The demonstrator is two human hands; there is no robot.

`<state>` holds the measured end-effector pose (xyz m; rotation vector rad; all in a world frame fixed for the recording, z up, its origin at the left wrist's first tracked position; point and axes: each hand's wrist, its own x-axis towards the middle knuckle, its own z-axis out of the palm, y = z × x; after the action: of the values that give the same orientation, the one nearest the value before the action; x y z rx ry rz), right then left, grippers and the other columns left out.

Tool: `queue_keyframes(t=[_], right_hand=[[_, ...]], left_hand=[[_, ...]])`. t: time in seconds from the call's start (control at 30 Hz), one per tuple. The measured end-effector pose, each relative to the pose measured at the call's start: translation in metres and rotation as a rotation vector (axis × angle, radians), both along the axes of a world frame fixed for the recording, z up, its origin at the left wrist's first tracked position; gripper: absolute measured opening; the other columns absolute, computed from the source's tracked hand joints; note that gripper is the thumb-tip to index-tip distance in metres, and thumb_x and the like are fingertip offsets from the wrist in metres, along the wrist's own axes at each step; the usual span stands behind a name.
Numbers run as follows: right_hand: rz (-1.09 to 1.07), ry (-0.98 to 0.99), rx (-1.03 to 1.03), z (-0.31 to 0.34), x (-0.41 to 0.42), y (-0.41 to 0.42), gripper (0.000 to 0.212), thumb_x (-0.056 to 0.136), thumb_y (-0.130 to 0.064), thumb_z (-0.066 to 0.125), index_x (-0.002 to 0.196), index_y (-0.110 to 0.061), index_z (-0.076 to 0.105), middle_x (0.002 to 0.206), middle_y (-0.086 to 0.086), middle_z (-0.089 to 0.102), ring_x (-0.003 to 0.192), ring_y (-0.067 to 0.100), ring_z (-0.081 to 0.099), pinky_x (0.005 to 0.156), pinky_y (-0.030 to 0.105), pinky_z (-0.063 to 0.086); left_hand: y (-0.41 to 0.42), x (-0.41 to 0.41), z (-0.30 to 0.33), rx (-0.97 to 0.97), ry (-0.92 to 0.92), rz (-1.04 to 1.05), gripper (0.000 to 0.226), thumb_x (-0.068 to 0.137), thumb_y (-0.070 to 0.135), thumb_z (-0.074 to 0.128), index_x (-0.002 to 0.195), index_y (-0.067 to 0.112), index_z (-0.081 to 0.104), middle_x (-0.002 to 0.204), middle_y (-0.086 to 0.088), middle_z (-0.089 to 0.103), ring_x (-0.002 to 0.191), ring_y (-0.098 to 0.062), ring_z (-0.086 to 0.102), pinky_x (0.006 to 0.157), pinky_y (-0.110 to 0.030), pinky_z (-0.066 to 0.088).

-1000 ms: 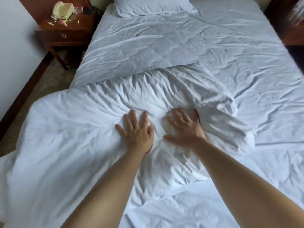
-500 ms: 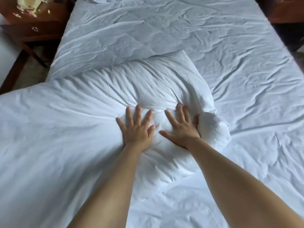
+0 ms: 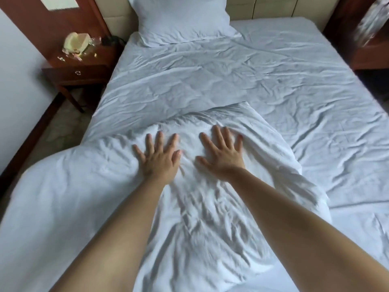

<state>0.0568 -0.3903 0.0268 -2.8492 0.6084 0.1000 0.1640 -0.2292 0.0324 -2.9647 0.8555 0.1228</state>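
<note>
White duvet [image 3: 210, 218] on a bed, seen from the head camera. The duvet lay bunched across the near half of the mattress. Its long axis ran roughly left to right, and its far corner pointed towards the pillow [image 3: 183, 17] at the headboard end. Its left portion spilled over the left edge of the bed, and its right edge formed a rolled fold on the fitted sheet [image 3: 284, 85]. Both hands lay flat on the duvet's far central part, well apart from its near edge. The left hand [image 3: 160, 159] and right hand [image 3: 223, 154] sat side by side, palms down, fingers straight and spread towards the far end, pressing the fabric and gripping nothing. The cloth was plain white, padded and heavily creased, with wrinkles radiating from beneath the hands. A wooden nightstand [image 3: 80, 68] stood far left of the bed.
</note>
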Motion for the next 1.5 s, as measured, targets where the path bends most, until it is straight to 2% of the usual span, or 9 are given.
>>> queue_keyframes(t=[0.13, 0.37, 0.5, 0.67, 0.8, 1.03, 1.27, 1.5], right_hand=[[-0.012, 0.031, -0.013, -0.008, 0.03, -0.004, 0.079, 0.082, -0.078, 0.025, 0.149, -0.045, -0.003, 0.159, -0.001, -0.018, 0.145, 0.027, -0.022, 0.11, 0.062, -0.013], [-0.045, 0.192, -0.017, -0.057, 0.044, 0.004, 0.076, 0.085, -0.076, 0.019, 0.15, -0.042, -0.002, 0.16, 0.002, -0.013, 0.146, 0.028, -0.016, 0.108, 0.064, -0.012], [-0.053, 0.195, -0.056, -0.072, 0.047, 0.005, 0.075, 0.085, -0.076, 0.016, 0.149, -0.042, -0.002, 0.16, 0.001, -0.011, 0.146, 0.027, -0.014, 0.108, 0.062, -0.012], [-0.072, 0.23, -0.062, -0.061, 0.041, 0.011, 0.076, 0.087, -0.074, 0.014, 0.15, -0.038, -0.008, 0.16, 0.004, -0.014, 0.146, 0.028, -0.014, 0.111, 0.059, -0.011], [-0.137, 0.189, 0.088, -0.039, 0.015, 0.041, 0.074, 0.09, -0.07, 0.015, 0.151, -0.035, -0.008, 0.159, 0.008, -0.016, 0.146, 0.027, -0.014, 0.115, 0.052, -0.009], [-0.076, 0.153, 0.232, -0.004, -0.035, 0.132, 0.074, 0.089, -0.072, 0.017, 0.15, -0.04, -0.009, 0.159, 0.004, -0.019, 0.146, 0.026, -0.017, 0.116, 0.052, -0.009], [0.0, 0.085, 0.283, 0.011, -0.04, 0.207, 0.076, 0.088, -0.072, 0.023, 0.151, -0.038, -0.002, 0.159, 0.004, -0.018, 0.145, 0.023, -0.02, 0.117, 0.048, -0.011], [-0.005, 0.047, 0.269, 0.015, -0.008, 0.282, 0.07, 0.09, -0.068, 0.024, 0.15, -0.04, 0.003, 0.16, 0.005, -0.009, 0.147, 0.023, -0.013, 0.117, 0.048, -0.009]], left_hand=[[0.006, 0.025, -0.022, -0.006, 0.054, 0.055, 0.058, 0.091, 0.066, 0.006, 0.145, 0.051, -0.007, 0.16, 0.002, -0.012, 0.146, -0.027, -0.017, 0.11, -0.064, -0.012], [0.004, 0.03, -0.079, -0.035, 0.089, 0.05, 0.057, 0.093, 0.064, 0.011, 0.145, 0.05, -0.009, 0.159, 0.001, -0.019, 0.145, -0.025, -0.022, 0.112, -0.061, -0.013], [0.003, 0.035, -0.086, 0.018, 0.143, 0.042, 0.056, 0.093, 0.064, 0.007, 0.144, 0.05, -0.012, 0.159, 0.004, -0.017, 0.145, -0.024, -0.019, 0.111, -0.06, -0.014], [0.008, 0.033, -0.065, 0.057, 0.163, -0.005, 0.06, 0.091, 0.067, 0.008, 0.146, 0.049, -0.01, 0.159, 0.004, -0.015, 0.146, -0.024, -0.017, 0.11, -0.06, -0.016], [0.043, 0.008, -0.035, 0.114, 0.108, -0.062, 0.059, 0.094, 0.062, 0.007, 0.147, 0.045, -0.012, 0.159, 0.002, -0.017, 0.146, -0.023, -0.017, 0.112, -0.057, -0.016], [0.127, -0.024, 0.011, 0.257, 0.081, -0.003, 0.058, 0.095, 0.059, 0.007, 0.149, 0.042, -0.004, 0.159, 0.004, -0.018, 0.145, -0.023, -0.022, 0.112, -0.059, -0.014], [0.19, -0.019, 0.038, 0.27, 0.149, 0.042, 0.055, 0.098, 0.054, 0.006, 0.149, 0.041, -0.008, 0.159, 0.004, -0.019, 0.146, -0.023, -0.018, 0.114, -0.056, -0.01], [0.243, 0.013, 0.036, 0.205, 0.144, -0.008, 0.053, 0.099, 0.049, 0.006, 0.149, 0.042, -0.009, 0.159, 0.007, -0.015, 0.147, -0.019, -0.016, 0.114, -0.055, -0.011]])
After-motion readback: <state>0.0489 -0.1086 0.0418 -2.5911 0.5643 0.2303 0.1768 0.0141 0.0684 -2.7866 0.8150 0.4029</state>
